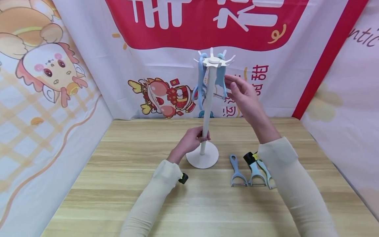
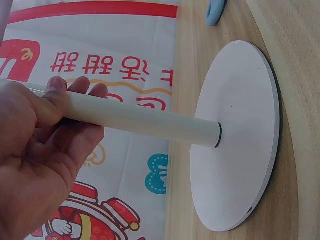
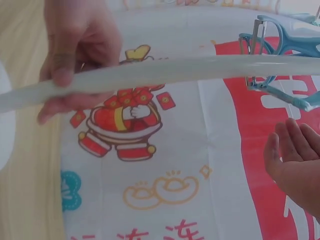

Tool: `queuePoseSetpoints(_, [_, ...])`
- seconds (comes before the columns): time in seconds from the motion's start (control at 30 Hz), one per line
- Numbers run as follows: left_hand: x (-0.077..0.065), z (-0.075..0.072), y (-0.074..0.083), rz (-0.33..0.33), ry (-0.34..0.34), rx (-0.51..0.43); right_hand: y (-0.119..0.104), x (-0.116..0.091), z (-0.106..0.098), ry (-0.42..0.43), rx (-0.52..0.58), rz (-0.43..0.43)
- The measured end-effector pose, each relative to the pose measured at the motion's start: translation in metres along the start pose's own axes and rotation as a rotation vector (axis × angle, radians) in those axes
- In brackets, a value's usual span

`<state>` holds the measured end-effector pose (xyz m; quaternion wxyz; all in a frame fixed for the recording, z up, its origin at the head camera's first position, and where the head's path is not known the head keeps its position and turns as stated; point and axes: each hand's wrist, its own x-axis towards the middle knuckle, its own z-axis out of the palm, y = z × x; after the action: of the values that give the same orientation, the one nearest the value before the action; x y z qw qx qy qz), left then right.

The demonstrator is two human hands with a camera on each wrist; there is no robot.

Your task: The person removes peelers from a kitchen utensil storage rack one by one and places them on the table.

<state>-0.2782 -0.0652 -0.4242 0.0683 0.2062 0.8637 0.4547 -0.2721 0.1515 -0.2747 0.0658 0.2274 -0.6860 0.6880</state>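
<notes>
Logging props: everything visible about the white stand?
The white stand has a flat round base, a slim smooth post with a dark ring at its foot, and curved prongs on top; it looks like painted metal or plastic. It stands upright on the wood-grain table. The left hand grips its lower post; light-blue peelers hang from the prongs.

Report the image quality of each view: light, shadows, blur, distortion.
Head: even light, faint soft shadows on the table near the sleeves; left wrist: slightly dim, but the pole and base look crisp; right wrist: hazy and washed out, left hand somewhat soft, the pole appearing bowed, likely lens distortion.
</notes>
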Motion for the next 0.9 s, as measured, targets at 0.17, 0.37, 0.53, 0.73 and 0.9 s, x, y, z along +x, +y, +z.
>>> queuePoseSetpoints(0.17, [0.000,0.000,-0.001,0.009,-0.001,0.006,-0.006,0.010,0.008,-0.023,0.106,0.023])
queuePoseSetpoints(0.37, [-0.001,-0.001,0.000,0.018,0.004,0.008,-0.010,0.018,0.014,-0.047,0.170,0.027])
queuePoseSetpoints(0.53, [-0.001,0.000,-0.001,0.019,0.005,0.009,-0.011,0.020,0.016,-0.083,0.190,0.021])
queuePoseSetpoints(0.73, [-0.001,0.000,-0.002,0.034,0.002,0.008,-0.010,0.019,0.018,-0.102,0.187,0.040])
queuePoseSetpoints(0.9, [0.000,0.000,-0.003,0.031,0.004,-0.002,-0.010,0.021,0.021,-0.071,0.222,0.046])
